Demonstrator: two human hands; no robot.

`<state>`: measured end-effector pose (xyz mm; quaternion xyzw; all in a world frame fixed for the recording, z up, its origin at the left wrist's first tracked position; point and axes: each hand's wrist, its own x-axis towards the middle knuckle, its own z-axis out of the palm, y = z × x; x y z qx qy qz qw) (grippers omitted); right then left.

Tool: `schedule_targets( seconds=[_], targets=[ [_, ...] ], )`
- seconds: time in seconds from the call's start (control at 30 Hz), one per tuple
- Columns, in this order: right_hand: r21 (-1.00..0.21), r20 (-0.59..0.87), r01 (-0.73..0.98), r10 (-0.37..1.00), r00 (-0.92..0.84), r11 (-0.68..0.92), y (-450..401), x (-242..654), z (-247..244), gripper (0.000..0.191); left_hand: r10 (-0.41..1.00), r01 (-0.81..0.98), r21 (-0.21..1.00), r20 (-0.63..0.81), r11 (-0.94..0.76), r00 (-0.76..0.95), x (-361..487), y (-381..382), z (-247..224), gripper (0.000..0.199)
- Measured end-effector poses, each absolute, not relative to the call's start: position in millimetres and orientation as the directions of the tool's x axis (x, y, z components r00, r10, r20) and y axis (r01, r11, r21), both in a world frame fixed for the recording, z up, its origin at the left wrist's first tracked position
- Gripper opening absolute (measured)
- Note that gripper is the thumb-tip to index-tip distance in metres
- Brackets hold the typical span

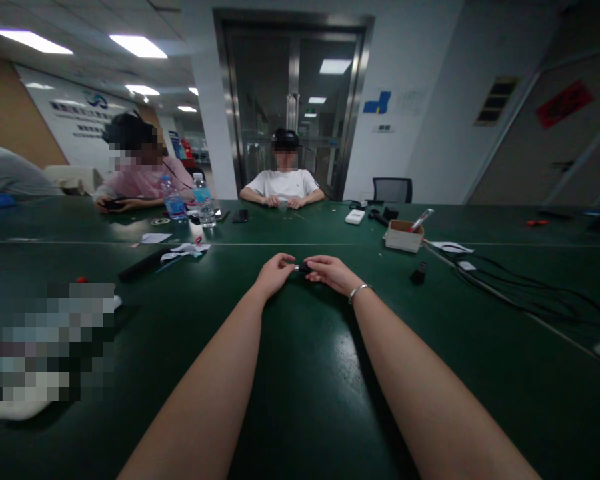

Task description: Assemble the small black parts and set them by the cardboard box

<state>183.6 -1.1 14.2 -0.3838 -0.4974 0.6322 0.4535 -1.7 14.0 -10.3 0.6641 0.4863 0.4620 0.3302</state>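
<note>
Two-sided hold: left hand [276,275] and right hand [331,273] clamped on small dark object [304,269]
Silver end [297,269]: best kept level

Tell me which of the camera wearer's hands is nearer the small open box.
Right. The right hand is left of the small open box and nearer the camera; the left hand is farther left, beyond the right hand.

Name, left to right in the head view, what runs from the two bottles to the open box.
First bottle, second bottle, flat black object, left hand, small silver-tipped item, right hand, open box.
</note>
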Motion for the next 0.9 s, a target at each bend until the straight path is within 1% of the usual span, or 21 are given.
schedule_targets(
  seconds=[0.17, 0.33, 0.43, 0.67, 0.8, 0.9],
  targets=[
    [-0.976, -0.029, -0.197, 0.956, -0.291, -0.089, -3.8, 183.4, 16.3, 0.015, 0.954, 0.258, 0.922, 0.256, -0.29, 0.159, 2.3, 9.2, -7.1, 0.024],
    [-0.978, -0.024, -0.193, 0.955, -0.296, -0.084, -4.3, 183.8, 15.7, 0.021, 0.947, 0.286, 0.906, 0.277, -0.313, 0.161, 1.0, 6.8, -6.3, 0.021],
    [-0.978, -0.02, -0.193, 0.954, -0.298, -0.081, -3.7, 184.1, 15.0, 0.025, 0.945, 0.308, 0.895, 0.287, -0.323, 0.158, -1.2, 6.4, -5.5, 0.025],
    [-0.983, -0.04, -0.162, 0.956, -0.291, -0.091, -4.1, 182.1, 17.0, 0.014, 0.919, 0.253, 0.884, 0.366, -0.393, 0.146, -1.5, 2.1, -0.1, 0.031],
    [-0.991, -0.043, -0.109, 0.954, -0.296, -0.079, -3.7, 180.0, 17.7, 0.015, 0.918, 0.219, 0.893, 0.368, -0.393, 0.145, -1.9, 2.4, 1.4, 0.034],
    [-0.992, -0.04, -0.101, 0.948, -0.317, -0.076, -4.2, 180.5, 17.7, 0.012, 0.912, 0.196, 0.892, 0.387, -0.408, 0.137, -2.9, 4.2, 1.3, 0.032]
  ],
)
